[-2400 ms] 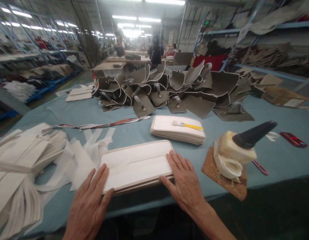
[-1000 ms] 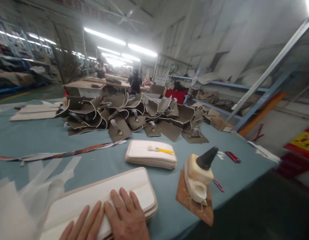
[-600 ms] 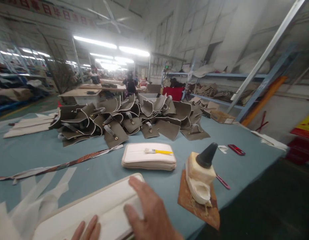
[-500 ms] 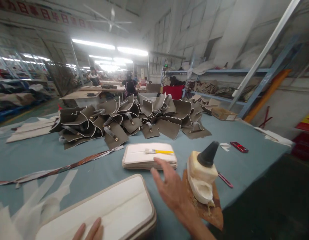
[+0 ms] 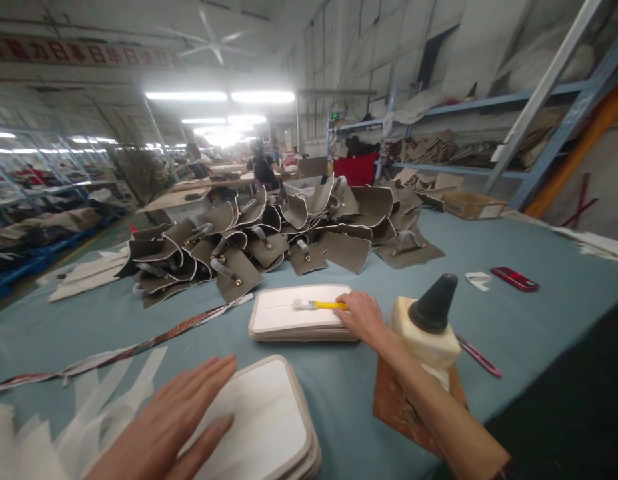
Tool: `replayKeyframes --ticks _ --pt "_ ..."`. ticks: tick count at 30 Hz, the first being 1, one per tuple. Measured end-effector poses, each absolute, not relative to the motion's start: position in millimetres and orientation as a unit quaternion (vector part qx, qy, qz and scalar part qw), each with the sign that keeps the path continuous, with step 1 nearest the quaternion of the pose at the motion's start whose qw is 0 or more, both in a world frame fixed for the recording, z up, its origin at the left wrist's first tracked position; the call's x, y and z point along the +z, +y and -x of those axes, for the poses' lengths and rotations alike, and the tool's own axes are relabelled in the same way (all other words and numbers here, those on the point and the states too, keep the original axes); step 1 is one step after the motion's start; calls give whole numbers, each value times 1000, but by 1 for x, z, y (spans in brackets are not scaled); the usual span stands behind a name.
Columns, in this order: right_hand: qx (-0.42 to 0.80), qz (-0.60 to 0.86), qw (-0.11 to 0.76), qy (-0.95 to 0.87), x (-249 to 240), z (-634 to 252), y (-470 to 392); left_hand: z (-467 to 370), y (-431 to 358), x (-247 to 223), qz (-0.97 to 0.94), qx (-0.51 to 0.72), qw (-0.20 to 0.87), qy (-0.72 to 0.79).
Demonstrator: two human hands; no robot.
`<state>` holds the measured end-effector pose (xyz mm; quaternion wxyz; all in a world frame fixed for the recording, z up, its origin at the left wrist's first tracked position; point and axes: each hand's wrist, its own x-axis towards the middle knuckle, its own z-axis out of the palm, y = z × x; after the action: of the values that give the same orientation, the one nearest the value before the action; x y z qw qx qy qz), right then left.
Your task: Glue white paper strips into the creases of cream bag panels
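My right hand (image 5: pixel 361 313) has its fingers closed on the handle end of a yellow brush (image 5: pixel 325 305), which lies over the top of a stack of white rounded panels (image 5: pixel 279 320). Nearer to me, my left hand (image 5: pixel 173 417) is over a second stack of white panels (image 5: pixel 269 427), fingers stretched out and nothing in them. Whether it touches the panel cannot be made out. Behind my right forearm stands a cream glue container (image 5: pixel 423 333) with a black cone (image 5: pixel 433 303), on a brown board (image 5: pixel 403 400).
Grey-brown bag pieces (image 5: pixel 243 267) with handles are heaped across the back of the table (image 5: pixel 223 347). White strips (image 5: pixel 109 413) lie at the left. A pink cutter (image 5: pixel 481 357) and a red phone-like object (image 5: pixel 515 279) lie at the right.
My right hand has moved forward and taken hold of the brush's handle. My left hand has shifted up over the near stack, more of it showing. The camera view has turned slightly.
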<state>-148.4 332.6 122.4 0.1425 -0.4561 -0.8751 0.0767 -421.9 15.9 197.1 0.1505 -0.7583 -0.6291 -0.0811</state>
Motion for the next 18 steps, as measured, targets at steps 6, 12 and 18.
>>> replayKeyframes --ticks 6,12,18 --pt "128 411 59 -901 149 152 360 396 155 215 775 -17 -85 -626" --pt "159 376 1 -913 165 153 381 401 199 182 789 13 -128 -601" --pt "167 367 4 -915 191 159 391 401 199 179 779 22 -162 -605"
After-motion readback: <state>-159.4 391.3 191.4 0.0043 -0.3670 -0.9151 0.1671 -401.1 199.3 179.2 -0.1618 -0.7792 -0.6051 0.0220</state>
